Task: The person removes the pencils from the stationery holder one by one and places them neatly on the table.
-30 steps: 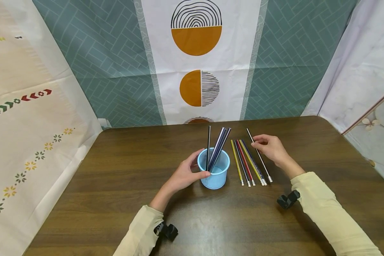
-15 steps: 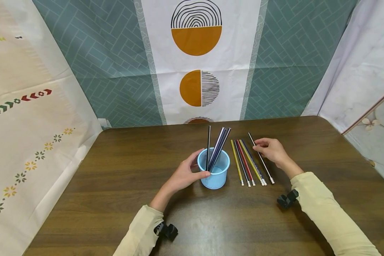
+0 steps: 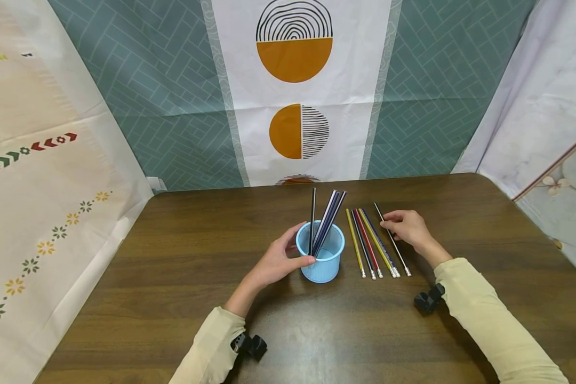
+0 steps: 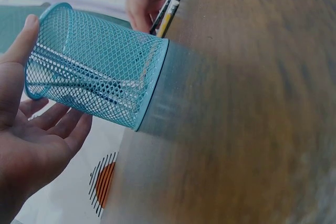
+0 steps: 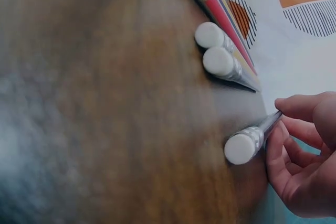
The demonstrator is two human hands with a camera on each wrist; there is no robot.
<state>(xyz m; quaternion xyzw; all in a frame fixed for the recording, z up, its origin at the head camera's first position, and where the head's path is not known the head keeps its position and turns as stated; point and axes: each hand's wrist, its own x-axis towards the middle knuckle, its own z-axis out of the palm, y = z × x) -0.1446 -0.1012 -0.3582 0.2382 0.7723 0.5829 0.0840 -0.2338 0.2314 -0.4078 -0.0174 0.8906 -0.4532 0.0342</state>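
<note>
My left hand [image 3: 278, 261] holds a light blue mesh pencil cup [image 3: 321, 273] upright on the table, thumb on the near rim and fingers around its left side. Several dark pencils [image 3: 327, 223] lean inside the cup, poking out above the rim. To the right, my right hand [image 3: 410, 229] pinches a dark pencil [image 3: 399, 254] between thumb and fingers. In the right wrist view its white eraser [image 5: 240, 148] points toward the camera, low at the wood. Left of that pencil lie several more side by side, among them a yellow pencil [image 3: 355, 242] and a red pencil [image 3: 368, 245].
The brown wooden table [image 3: 197, 277] extends on all sides of the cup. A patterned green and white cloth [image 3: 173, 106] hangs behind its far edge, with pale cloths at left and right. Each wrist wears a small black camera [image 3: 250, 346].
My right hand has shifted the pinched pencil a little nearer and to the right. The left hand and cup stay put.
</note>
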